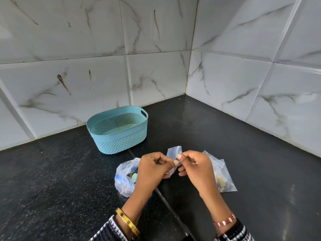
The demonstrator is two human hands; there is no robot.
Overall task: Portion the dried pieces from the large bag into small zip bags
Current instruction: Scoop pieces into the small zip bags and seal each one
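Presently:
- left hand (152, 168) and right hand (196, 166), together, pinching small zip bag (173, 152) mouth, likely to open it
- large bag (124, 178) left of it; filled bags (220, 174) right

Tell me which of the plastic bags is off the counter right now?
The small clear zip bag, pinched between both hands. The large bag and the filled zip bags lie on the counter.

Left grip (152, 168) and right grip (194, 166) raised close together, fingers curled, thumbs pinching.
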